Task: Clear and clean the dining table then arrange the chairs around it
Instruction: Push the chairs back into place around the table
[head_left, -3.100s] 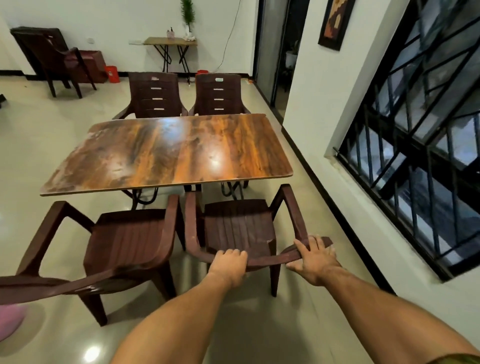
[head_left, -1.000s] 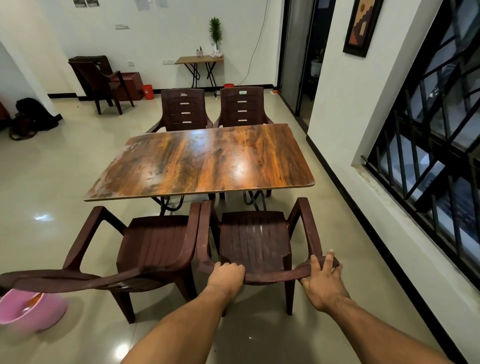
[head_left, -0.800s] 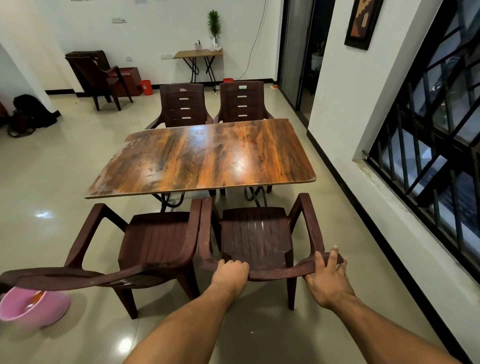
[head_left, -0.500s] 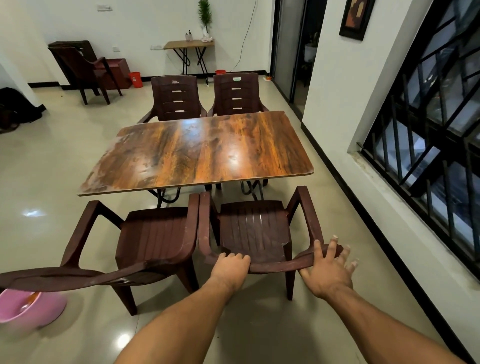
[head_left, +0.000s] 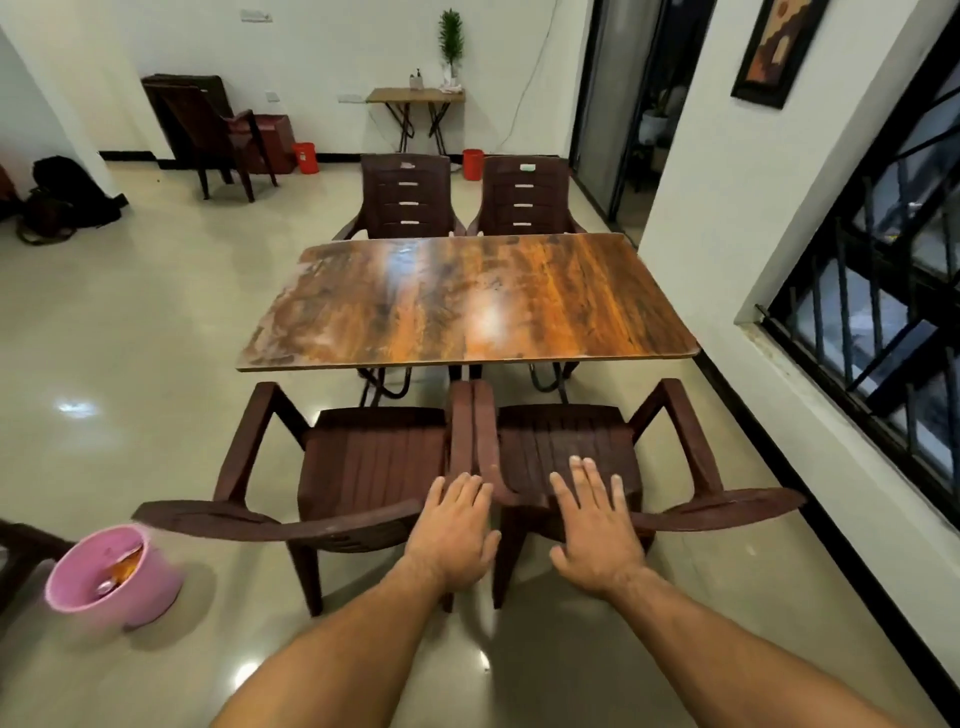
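The dining table (head_left: 467, 301) has a bare, glossy wood-grain top. Two dark brown plastic chairs stand side by side at its near edge, the left chair (head_left: 363, 467) and the right chair (head_left: 571, 447), armrests touching. Two more brown chairs (head_left: 405, 195) (head_left: 527, 197) face me at the far edge. My left hand (head_left: 454, 530) hovers flat with straight fingers over the gap between the near chairs' backs. My right hand (head_left: 595, 525) is spread flat over the right chair's backrest top; I cannot tell whether it touches. Neither hand holds anything.
A pink bucket (head_left: 111, 574) with something orange inside sits on the floor at the left. A wall and barred window (head_left: 883, 291) run close along the right. Farther back are a dark armchair (head_left: 208, 130), a small side table (head_left: 415, 96), red bins and a black bag (head_left: 72, 197).
Both hands let go of the right chair's backrest; fingers that curled over it now lie straight. The right hand moved left from the backrest's right end. The view pulled back.
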